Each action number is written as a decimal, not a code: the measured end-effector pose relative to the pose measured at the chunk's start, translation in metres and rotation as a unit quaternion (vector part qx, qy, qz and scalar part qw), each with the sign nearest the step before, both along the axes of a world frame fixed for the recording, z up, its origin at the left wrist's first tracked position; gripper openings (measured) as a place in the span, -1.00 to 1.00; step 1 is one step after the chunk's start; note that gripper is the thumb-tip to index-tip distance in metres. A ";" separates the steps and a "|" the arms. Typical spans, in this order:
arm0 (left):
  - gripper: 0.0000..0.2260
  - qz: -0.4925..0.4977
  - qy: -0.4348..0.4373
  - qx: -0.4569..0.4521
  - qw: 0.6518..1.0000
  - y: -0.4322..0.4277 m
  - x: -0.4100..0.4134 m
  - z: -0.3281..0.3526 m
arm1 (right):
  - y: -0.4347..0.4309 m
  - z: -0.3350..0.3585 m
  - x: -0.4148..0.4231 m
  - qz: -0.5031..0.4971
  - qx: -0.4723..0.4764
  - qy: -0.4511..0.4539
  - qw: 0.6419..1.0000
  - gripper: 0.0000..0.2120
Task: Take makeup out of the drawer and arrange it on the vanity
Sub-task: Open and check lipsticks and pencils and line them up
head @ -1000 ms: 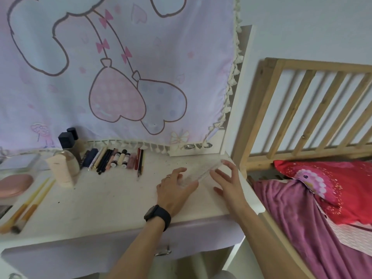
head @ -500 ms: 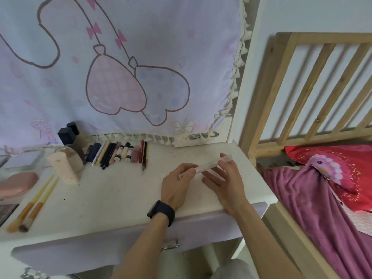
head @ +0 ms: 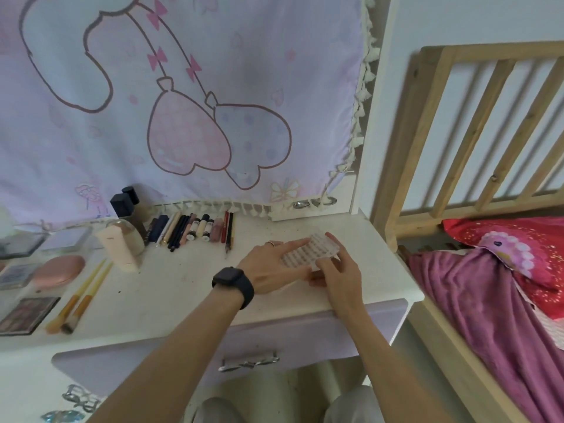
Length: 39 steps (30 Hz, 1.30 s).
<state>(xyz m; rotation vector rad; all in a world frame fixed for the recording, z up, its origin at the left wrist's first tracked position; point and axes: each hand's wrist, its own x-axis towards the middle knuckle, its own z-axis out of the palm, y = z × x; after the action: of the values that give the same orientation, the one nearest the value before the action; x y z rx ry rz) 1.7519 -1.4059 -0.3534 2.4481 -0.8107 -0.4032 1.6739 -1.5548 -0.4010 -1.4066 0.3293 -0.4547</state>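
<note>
Clear plastic case (head: pixel 308 250) tilted over the surface (head: pixel 183 288), well right of the pencil row (head: pixel 195 230), your left hand (head: pixel 271 267) laying straight fingers along it, your right hand (head: pixel 338 270) pinching its near edge with curled fingers

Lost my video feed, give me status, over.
Left hand flat on clear case. Right hand grips its right side. Case at vanity's right end. Pencil row left, apart.
</note>
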 end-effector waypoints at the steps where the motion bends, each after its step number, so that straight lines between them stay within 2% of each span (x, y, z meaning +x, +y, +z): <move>1: -0.46 -0.001 -0.003 0.014 1.000 0.001 0.002 0.003 | 0.000 0.002 -0.002 0.016 0.014 0.006 1.000 -0.50; 5: -0.47 0.002 -0.019 0.065 0.998 0.003 0.002 0.012 | -0.006 0.013 -0.007 0.083 0.050 0.014 0.995 -0.46; 11: -0.45 0.022 0.021 0.052 0.998 -0.002 0.003 0.017 | -0.009 0.019 -0.006 0.117 0.049 0.023 0.992 -0.41; 16: -0.55 0.027 0.054 0.059 0.996 -0.005 0.005 0.025 | -0.008 0.021 -0.005 0.123 0.032 0.035 0.991 -0.43; 21: -0.42 0.006 0.070 0.094 0.993 -0.013 0.007 0.033 | -0.013 0.017 -0.002 0.118 0.040 0.041 0.991 -0.46; 23: -0.38 0.004 0.062 0.110 0.992 -0.017 0.008 0.034 | -0.016 0.015 0.000 0.119 0.050 0.044 0.991 -0.47; 28: -0.50 0.000 0.015 0.123 0.992 -0.021 0.012 0.030 | -0.016 0.016 -0.001 0.118 0.058 0.042 0.990 -0.57; 32: -0.41 -0.008 0.000 0.127 0.992 -0.021 0.011 0.029 | -0.018 0.016 -0.001 0.123 0.065 0.048 0.989 -0.57; 36: -0.54 -0.007 -0.018 0.126 0.992 -0.024 0.012 0.031 | -0.020 0.016 -0.002 0.123 0.069 0.044 0.989 -0.54; 39: -0.54 -0.015 -0.035 0.132 0.991 -0.027 0.012 0.032 | -0.020 0.016 -0.003 0.121 0.072 0.038 0.989 -0.55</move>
<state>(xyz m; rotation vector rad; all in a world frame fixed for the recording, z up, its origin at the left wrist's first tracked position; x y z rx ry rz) 1.7640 -1.4331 -0.3218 2.7107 -0.8715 -0.4641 1.6708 -1.5750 -0.3846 -1.3058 0.2437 -0.1748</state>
